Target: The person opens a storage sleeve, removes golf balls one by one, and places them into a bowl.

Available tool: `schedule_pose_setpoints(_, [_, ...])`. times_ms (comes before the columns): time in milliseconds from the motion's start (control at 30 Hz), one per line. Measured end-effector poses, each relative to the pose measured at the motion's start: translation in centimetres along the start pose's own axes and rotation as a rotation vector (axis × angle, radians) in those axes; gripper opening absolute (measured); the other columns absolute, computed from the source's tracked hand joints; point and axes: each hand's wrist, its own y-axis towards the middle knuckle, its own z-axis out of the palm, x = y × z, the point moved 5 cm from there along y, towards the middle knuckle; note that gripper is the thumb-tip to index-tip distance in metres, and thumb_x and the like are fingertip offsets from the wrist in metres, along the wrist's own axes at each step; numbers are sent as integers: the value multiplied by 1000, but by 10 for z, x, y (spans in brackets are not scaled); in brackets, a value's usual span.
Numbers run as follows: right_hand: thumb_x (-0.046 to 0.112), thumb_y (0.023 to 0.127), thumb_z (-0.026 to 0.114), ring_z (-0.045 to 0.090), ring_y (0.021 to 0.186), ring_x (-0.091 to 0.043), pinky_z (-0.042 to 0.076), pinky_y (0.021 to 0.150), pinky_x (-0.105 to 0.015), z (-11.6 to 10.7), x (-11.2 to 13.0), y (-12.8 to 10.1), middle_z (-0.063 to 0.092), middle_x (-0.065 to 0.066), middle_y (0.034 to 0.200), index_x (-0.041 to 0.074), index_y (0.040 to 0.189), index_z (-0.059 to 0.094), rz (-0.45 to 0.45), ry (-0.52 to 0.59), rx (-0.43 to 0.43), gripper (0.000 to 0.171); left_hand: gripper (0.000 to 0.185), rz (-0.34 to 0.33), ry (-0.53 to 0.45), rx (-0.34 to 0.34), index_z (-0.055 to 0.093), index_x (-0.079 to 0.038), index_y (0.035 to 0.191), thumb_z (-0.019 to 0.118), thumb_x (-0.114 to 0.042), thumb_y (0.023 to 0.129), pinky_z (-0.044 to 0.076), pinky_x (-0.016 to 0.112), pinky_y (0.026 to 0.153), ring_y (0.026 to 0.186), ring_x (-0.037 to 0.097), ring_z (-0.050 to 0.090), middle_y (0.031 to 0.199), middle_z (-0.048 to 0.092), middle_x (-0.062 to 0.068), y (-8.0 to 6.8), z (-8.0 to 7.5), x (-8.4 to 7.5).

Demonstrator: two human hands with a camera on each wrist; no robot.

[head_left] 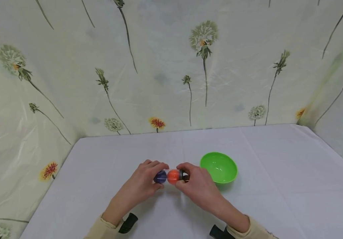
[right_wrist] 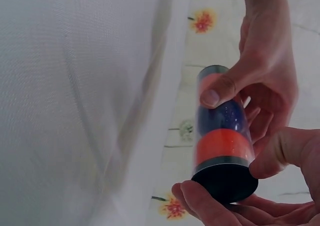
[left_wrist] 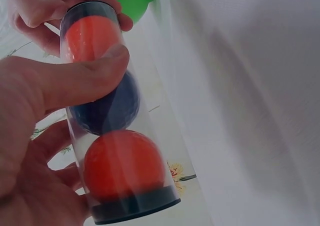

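Held between both hands, a clear plastic tube (head_left: 171, 176) is kept lengthwise just above the white tablecloth (head_left: 279, 186), approx. at the table's centre. At its left end the left hand (head_left: 144, 184) is curled round the tube, thumb pressed on the wall, fingers wrapped behind. At its right end the right hand (head_left: 196, 186) pinches the black cap (right_wrist: 225, 178) w/ thumb and fingertips.

No brand, label or writing can be read on the tube, cap or bowl.

In the head view only a dark blue ball (head_left: 160, 177) and an orange ball (head_left: 173, 176) are seen between the hands; the rest is hidden by fingers. In the left wrist view three balls are shown stacked in the tube: orange, dark blue (left_wrist: 105, 111), orange (left_wrist: 124, 161), plus a second black end (left_wrist: 135, 208) at the bottom. In the right wrist view the capped end and the left thumb across the tube are shown, w/ glitter specks on the blue ball.

To the right, a green bowl (head_left: 219, 166) is set on the cloth, just beside the right hand; it is seen whole in the head view only, as a green edge in the left wrist view. Behind, a dandelion-print backdrop (head_left: 159, 66) is hung.
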Motion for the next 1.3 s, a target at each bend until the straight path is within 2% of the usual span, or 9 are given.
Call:
schedule_pose_setpoints(167, [6, 75, 70, 65, 75, -7, 51, 62, -27, 2, -2, -3, 72, -2, 100, 9, 114, 66, -32, 4, -17, 39, 53, -6, -12, 2, 63, -13, 121, 86, -5, 74, 49, 40, 88, 97, 17, 53, 111, 66, 0, 0, 0, 2])
schedule_pose_setpoints(367, [7, 75, 71, 63, 75, -8, 50, 65, -28, 3, -3, -5, 71, -1, 97, 10, 113, 66, -39, 0, -35, 39, 52, -4, -34, 5, 63, -13, 120, 86, -6, 74, 49, 39, 87, 96, 16, 53, 109, 65, -1, -1, 0, 3])
schedule_pose_setpoints(567, [7, 74, 72, 66, 81, -10, 52, 69, -29, 3, -4, -6, 72, 1, 96, 12, 113, 65, -41, 11, -50, 40, 52, -15, -74, 13, 62, -12, 120, 85, -6, 75, 49, 38, 87, 95, 15, 54, 108, 65, -2, -1, 0, 5])
schedule_pose_setpoints(867, [6, 73, 72, 68, 84, -12, 53, 68, -28, 3, -4, -7, 72, 4, 94, 14, 110, 66, -39, 81, -66, 39, 53, 4, -122, -1, 62, -11, 118, 87, -3, 72, 51, 36, 86, 95, 13, 56, 107, 66, -2, -1, -1, 6])
schedule_pose_setpoints(1067, [6, 72, 72, 66, 83, -9, 51, 68, -27, 3, -3, -8, 72, 4, 96, 13, 111, 65, -54, 41, -67, 40, 52, 1, -140, 20, 63, -10, 120, 86, -4, 74, 50, 38, 86, 96, 14, 57, 112, 67, 1, 0, 0, 9])
schedule_pose_setpoints(1300, [5, 73, 71, 65, 86, -9, 50, 68, -27, 4, -2, -8, 71, 4, 98, 11, 113, 64, -75, 5, -54, 41, 52, -35, -174, 55, 63, -11, 122, 85, -5, 75, 48, 40, 86, 94, 14, 57, 117, 66, 0, -1, 0, 12])
